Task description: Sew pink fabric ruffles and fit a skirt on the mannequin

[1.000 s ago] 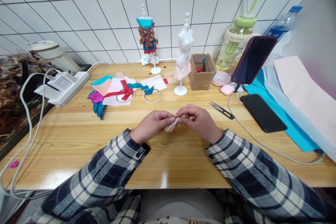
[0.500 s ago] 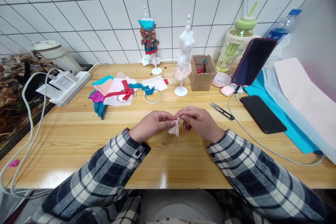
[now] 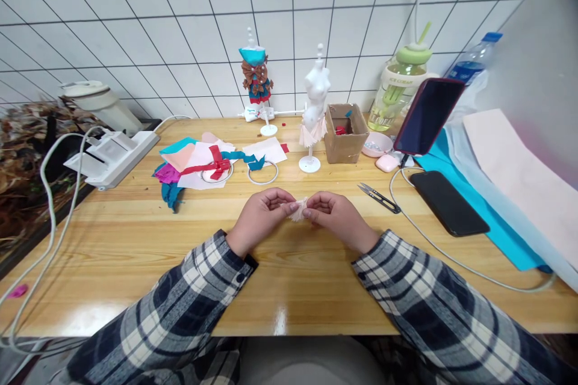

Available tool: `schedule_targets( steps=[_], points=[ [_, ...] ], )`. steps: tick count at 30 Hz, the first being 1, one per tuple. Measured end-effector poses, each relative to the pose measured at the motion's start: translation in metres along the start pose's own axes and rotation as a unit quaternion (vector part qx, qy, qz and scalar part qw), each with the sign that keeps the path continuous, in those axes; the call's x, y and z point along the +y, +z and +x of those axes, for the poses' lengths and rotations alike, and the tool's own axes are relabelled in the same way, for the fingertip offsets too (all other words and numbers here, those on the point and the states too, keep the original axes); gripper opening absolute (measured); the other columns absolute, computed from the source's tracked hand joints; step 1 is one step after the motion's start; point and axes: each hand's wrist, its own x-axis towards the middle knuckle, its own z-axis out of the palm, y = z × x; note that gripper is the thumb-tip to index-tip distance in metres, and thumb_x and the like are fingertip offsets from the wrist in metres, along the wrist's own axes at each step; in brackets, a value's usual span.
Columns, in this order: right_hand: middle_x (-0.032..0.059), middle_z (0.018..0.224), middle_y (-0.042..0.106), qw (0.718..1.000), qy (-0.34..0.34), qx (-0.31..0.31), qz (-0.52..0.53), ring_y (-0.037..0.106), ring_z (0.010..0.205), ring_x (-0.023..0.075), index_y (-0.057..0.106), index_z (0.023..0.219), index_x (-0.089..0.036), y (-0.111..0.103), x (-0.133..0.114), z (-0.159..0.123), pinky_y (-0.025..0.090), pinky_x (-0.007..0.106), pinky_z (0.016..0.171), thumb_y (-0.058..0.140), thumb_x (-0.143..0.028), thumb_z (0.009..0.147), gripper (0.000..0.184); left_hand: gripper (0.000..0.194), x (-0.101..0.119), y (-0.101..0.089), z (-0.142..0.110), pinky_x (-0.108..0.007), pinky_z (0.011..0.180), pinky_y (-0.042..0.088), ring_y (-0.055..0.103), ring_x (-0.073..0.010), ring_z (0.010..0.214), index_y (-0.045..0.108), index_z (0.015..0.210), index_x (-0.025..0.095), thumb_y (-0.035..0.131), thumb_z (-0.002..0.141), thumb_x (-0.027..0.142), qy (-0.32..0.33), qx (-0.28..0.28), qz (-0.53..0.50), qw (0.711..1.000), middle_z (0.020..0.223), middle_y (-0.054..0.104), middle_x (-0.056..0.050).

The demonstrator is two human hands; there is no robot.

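Observation:
A small piece of pleated, pale pink crepe paper [image 3: 298, 211] is pinched between my two hands above the wooden table. My left hand [image 3: 264, 216] grips its left side between thumb and fingers. On the right side, the thumb and fingers of my right hand [image 3: 338, 216] close on the other edge. Behind the hands stands a small white mannequin [image 3: 316, 87] with a pale pink ruffle [image 3: 312, 132] around its hips. To the right of my right hand lies a pair of thread snips [image 3: 380, 198].
Coloured paper scraps [image 3: 198, 162] and metal rings [image 3: 262, 174] lie left of the mannequin. A dressed mannequin [image 3: 256, 81], a cardboard box [image 3: 346, 141] and a pink dish [image 3: 377, 144] stand behind. Phones [image 3: 450, 201], a cable and paper sheets [image 3: 519, 162] occupy the right; a power strip [image 3: 117, 159] sits left.
The pale pink piece hung down like a tassel; now it is spread between both hands. My right hand has shifted from its top to its right edge. The camera view has tilted up slightly.

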Motion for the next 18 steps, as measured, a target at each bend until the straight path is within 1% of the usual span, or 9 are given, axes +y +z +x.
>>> schedule_targets(
  steps=[3,6,8,10,12,13,15,18],
  points=[
    [-0.0005,0.072,0.065,0.999,0.032,-0.027,0.014,0.060,0.064,0.0104,0.057,0.077,-0.017,-0.0049,-0.0005,0.0005,0.048,0.022,0.058,0.074,-0.037,0.070,0.027,0.027,-0.0051,-0.0016,0.0017,-0.025,0.069,0.047,0.059,-0.0115,0.068,0.065,0.078,0.015,0.079,0.067,0.035,-0.021,0.004,-0.093,0.995,0.073,0.066,0.001],
    [-0.0010,0.069,0.066,0.996,0.069,-0.052,0.029,0.061,0.064,0.0112,0.056,0.081,-0.018,-0.0063,-0.0022,-0.0001,0.049,0.023,0.059,0.074,-0.038,0.070,0.030,0.026,-0.0098,-0.0025,0.0026,-0.023,0.064,0.045,0.057,-0.0096,0.065,0.063,0.083,0.014,0.079,0.068,0.030,-0.050,0.004,-0.191,0.980,0.071,0.063,0.001],
    [-0.0009,0.069,0.067,0.995,0.074,-0.051,0.034,0.062,0.063,0.0113,0.058,0.085,-0.018,-0.0058,-0.0023,0.0000,0.050,0.024,0.060,0.074,-0.038,0.070,0.030,0.026,-0.0112,-0.0029,0.0025,-0.022,0.063,0.047,0.058,-0.0096,0.066,0.063,0.088,0.014,0.078,0.070,0.027,-0.068,0.004,-0.222,0.973,0.073,0.062,0.001],
    [-0.0007,0.071,0.068,0.997,0.059,-0.032,0.044,0.062,0.063,0.0113,0.060,0.090,-0.019,-0.0052,-0.0012,0.0007,0.050,0.024,0.061,0.074,-0.037,0.070,0.031,0.029,-0.0114,-0.0033,0.0020,-0.024,0.068,0.049,0.061,-0.0117,0.074,0.062,0.097,0.016,0.076,0.073,0.026,-0.085,-0.002,-0.242,0.967,0.081,0.064,-0.001],
    [-0.0010,0.071,0.067,0.998,0.039,-0.004,0.056,0.062,0.064,0.0121,0.060,0.093,-0.019,-0.0045,0.0003,0.0017,0.050,0.025,0.061,0.074,-0.037,0.070,0.032,0.038,-0.0113,-0.0031,0.0013,-0.027,0.074,0.051,0.064,-0.0152,0.085,0.059,0.106,0.018,0.076,0.073,0.025,-0.097,-0.024,-0.251,0.963,0.093,0.067,-0.004],
    [-0.0009,0.071,0.067,0.998,0.030,0.005,0.058,0.062,0.065,0.0126,0.060,0.093,-0.019,-0.0039,0.0009,0.0020,0.050,0.026,0.061,0.074,-0.037,0.070,0.032,0.043,-0.0112,-0.0026,0.0009,-0.029,0.076,0.051,0.065,-0.0163,0.087,0.057,0.109,0.018,0.077,0.072,0.024,-0.097,-0.035,-0.248,0.963,0.095,0.067,-0.005],
    [0.0009,0.077,0.068,0.998,0.017,0.011,0.056,0.063,0.070,0.0138,0.061,0.093,-0.019,-0.0022,0.0011,0.0019,0.050,0.027,0.064,0.073,-0.036,0.069,0.032,0.050,-0.0108,-0.0008,0.0000,-0.028,0.078,0.050,0.066,-0.0158,0.084,0.055,0.112,0.018,0.080,0.068,0.022,-0.086,-0.044,-0.218,0.971,0.092,0.069,-0.004],
    [0.0040,0.090,0.069,0.999,-0.001,0.010,0.052,0.063,0.082,0.0159,0.063,0.097,-0.019,0.0011,-0.0008,0.0005,0.050,0.029,0.072,0.072,-0.035,0.070,0.033,0.051,-0.0092,0.0024,-0.0014,-0.025,0.075,0.048,0.065,-0.0131,0.077,0.055,0.112,0.018,0.081,0.067,0.021,-0.062,-0.028,-0.137,0.988,0.083,0.068,-0.001]
  ],
)
